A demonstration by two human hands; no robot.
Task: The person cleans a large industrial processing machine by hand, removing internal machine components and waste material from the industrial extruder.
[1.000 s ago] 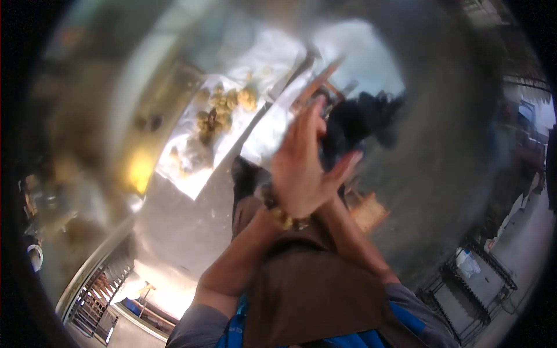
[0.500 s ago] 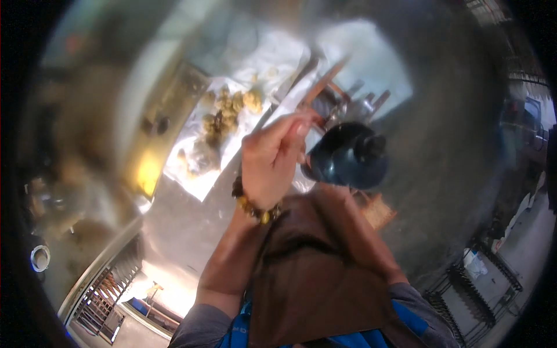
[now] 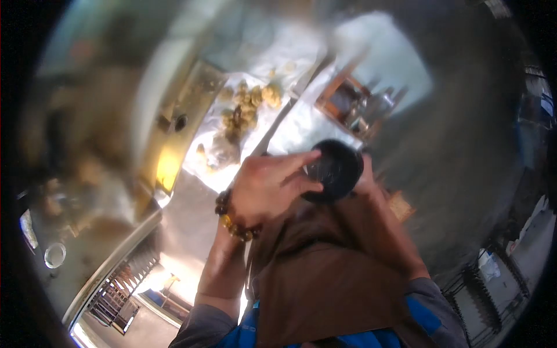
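I hold a black round container (image 3: 335, 169) in front of my chest, its dark open face turned towards me. My left hand (image 3: 264, 187), with a bead bracelet at the wrist, lies across its left side, fingertips on the rim. My right hand (image 3: 367, 176) grips it from behind on the right, and only a few of its fingers show. A brown apron (image 3: 313, 272) covers my front below the hands.
White sheets (image 3: 301, 130) lie on the ground ahead, one bearing several yellowish lumps (image 3: 248, 109). A wooden frame (image 3: 343, 97) with metal items stands beyond them. A yellow-lit ledge (image 3: 168, 162) runs at the left, and a metal grating (image 3: 113, 296) sits at the lower left. The view is blurred.
The black container has come down and closer to my chest. My left hand, raised with spread fingers a second ago, has dropped onto its rim.
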